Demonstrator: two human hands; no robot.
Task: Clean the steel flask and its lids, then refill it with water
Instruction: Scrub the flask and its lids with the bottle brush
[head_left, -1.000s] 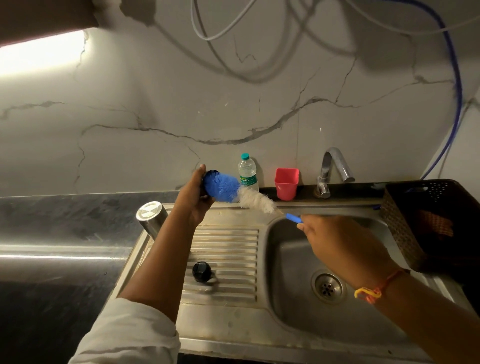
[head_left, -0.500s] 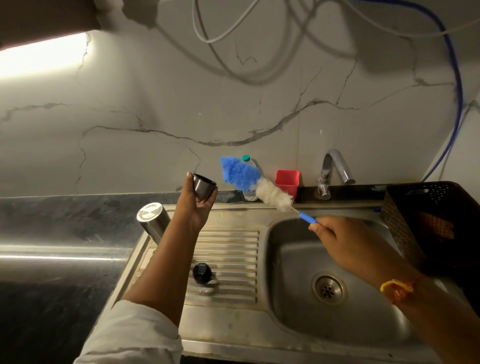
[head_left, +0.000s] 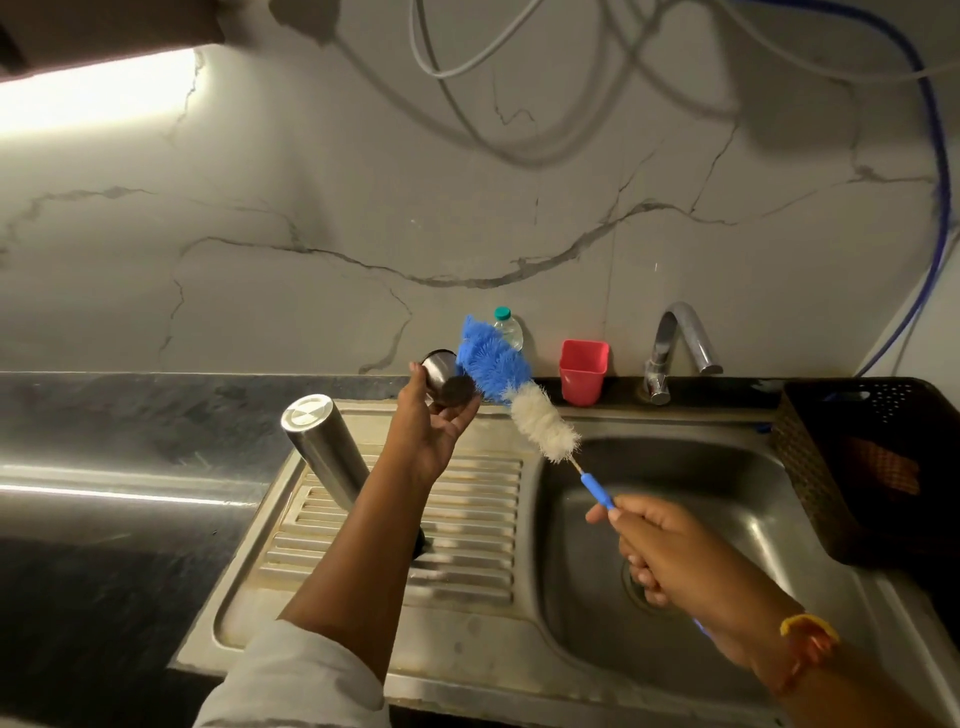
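My left hand (head_left: 431, 436) holds the steel cup lid (head_left: 439, 371) above the far edge of the draining board (head_left: 467, 499), fingers curled round its wall and its dark opening turned right. My right hand (head_left: 670, 551) grips the brush (head_left: 540, 426) by its blue handle over the sink (head_left: 727, 499). The blue bristles sit just beside the lid's opening. The flask (head_left: 324, 447) stands at the board's far left, flat end up.

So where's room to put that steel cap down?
The steel cap could go on the ribbed drainboard between flask and sink basin, or the dark counter left of the flask. The back ledge is crowded: bottle, red cup, tap.
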